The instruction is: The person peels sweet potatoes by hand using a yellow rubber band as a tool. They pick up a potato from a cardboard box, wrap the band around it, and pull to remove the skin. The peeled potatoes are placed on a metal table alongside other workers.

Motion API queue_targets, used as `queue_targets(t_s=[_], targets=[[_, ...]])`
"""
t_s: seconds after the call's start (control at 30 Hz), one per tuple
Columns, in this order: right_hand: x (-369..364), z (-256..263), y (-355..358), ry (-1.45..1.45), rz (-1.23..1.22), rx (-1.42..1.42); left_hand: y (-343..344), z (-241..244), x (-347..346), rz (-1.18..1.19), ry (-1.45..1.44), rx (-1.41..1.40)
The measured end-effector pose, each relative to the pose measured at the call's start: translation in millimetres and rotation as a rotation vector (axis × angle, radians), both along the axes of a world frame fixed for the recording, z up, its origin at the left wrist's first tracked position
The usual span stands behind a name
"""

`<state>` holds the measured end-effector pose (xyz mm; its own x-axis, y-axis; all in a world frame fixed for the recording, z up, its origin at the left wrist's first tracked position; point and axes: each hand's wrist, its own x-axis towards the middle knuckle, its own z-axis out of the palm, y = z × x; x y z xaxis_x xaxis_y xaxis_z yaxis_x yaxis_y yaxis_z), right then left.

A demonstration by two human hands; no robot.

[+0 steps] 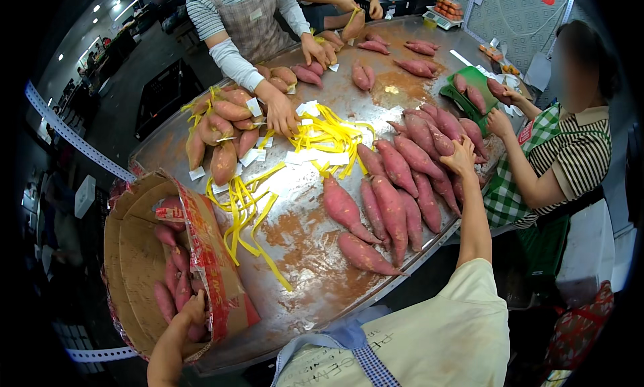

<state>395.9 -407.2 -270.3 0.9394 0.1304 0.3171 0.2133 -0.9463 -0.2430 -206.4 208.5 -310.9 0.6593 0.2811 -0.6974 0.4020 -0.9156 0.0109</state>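
Note:
My left hand (pixel 193 309) reaches into an open cardboard box (pixel 229 291) at the table's left end. It touches the reddish sweet potatoes (pixel 172 276) inside; its fingertips are partly hidden, so a hold cannot be made out. My right hand (pixel 459 158) rests with bent fingers on a heap of sweet potatoes (pixel 420 158) along the near right side of the metal table (pixel 322 296). Whether it grips one of them is unclear. A single sweet potato (pixel 367 253) lies at the heap's near edge.
Yellow mesh bags with white tags (pixel 327 135) lie mid-table. Filled net bags of sweet potatoes (pixel 221 120) sit far left, by a co-worker's hand (pixel 282 112). At right, another person holds a sweet potato (pixel 497 90) by a green tray (pixel 468 82). A scale (pixel 443 18) stands at the back.

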Motion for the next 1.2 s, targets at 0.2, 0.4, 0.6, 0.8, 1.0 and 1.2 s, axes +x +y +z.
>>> queue_targets(t_s=[0.2, 0.4, 0.6, 0.8, 1.0, 1.2], targets=[[-19.8, -2.0, 21.2, -0.242, 0.071, -0.149, -10.7, 30.0, 26.5, -0.075, 0.103, -0.108], [-28.6, 6.1, 14.3, -0.029, 0.032, -0.01, -10.9, 34.6, 34.1, -0.316, 0.119, -0.048], [-29.5, 30.5, 48.4, -0.039, 0.128, -0.024, -15.0, 54.9, 39.3, -0.31, 0.135, -0.049], [-28.6, 21.3, 58.6, -0.034, 0.08, -0.128, -15.2, 71.6, 47.6, -0.291, 0.146, -0.005], [-64.5, 74.2, 124.7, -0.253, 0.373, 0.086, -34.1, 82.2, 50.6, -0.235, 0.138, -0.088], [-118.7, 86.0, 215.5, 0.031, 0.823, -0.036, -30.0, 44.7, 45.7, -0.221, 0.021, -0.115]])
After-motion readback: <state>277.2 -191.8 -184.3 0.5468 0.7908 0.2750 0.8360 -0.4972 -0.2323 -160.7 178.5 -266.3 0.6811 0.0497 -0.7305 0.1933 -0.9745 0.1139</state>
